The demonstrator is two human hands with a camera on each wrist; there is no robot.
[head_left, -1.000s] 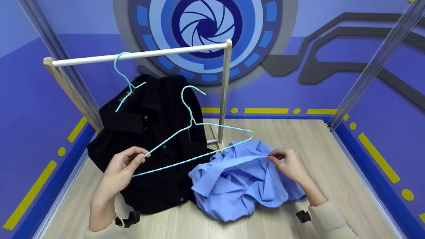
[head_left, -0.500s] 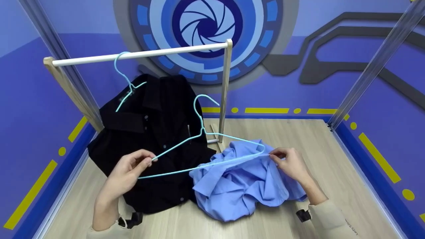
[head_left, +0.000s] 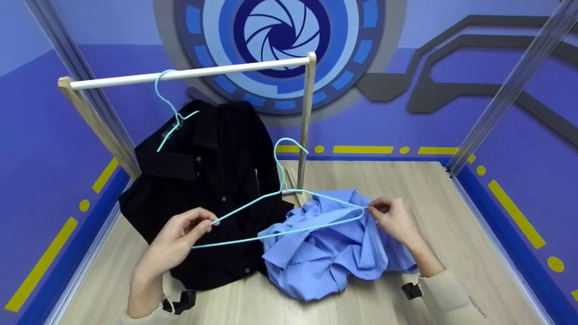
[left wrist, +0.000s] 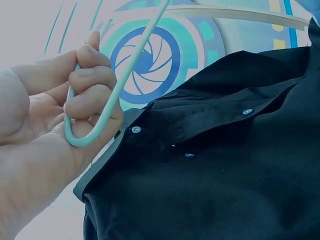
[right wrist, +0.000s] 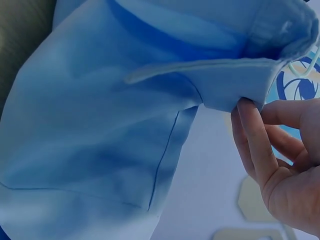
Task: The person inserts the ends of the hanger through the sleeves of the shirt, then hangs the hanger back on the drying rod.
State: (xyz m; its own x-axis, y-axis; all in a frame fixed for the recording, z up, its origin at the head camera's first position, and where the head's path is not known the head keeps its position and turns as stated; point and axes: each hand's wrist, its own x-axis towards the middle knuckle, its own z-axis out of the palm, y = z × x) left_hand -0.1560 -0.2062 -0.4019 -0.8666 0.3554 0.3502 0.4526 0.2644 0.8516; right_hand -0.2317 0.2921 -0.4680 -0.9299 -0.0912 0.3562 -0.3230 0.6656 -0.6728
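My left hand (head_left: 180, 239) grips one end of a mint-green wire hanger (head_left: 246, 209), its fingers curled round the wire in the left wrist view. The hanger's hook points up, and its far end lies over a crumpled blue shirt (head_left: 316, 266). My right hand (head_left: 397, 223) pinches the edge of that shirt's collar (right wrist: 230, 82), right beside the hanger's end. Behind my left hand, a black buttoned shirt (head_left: 212, 180) hangs on a second mint-green hanger (head_left: 167, 97).
A small rack with a white rail (head_left: 194, 72) and wooden posts (head_left: 307, 122) stands at the back left, carrying the black shirt's hanger. Beneath everything is a pale wooden surface (head_left: 433, 198). Printed blue panels (head_left: 361, 126) with metal corner posts enclose the back and sides.
My left hand has moved right and slightly down with the hanger, bringing its far end over the blue shirt to my right fingertips. My right hand has barely moved, still pinching the shirt.
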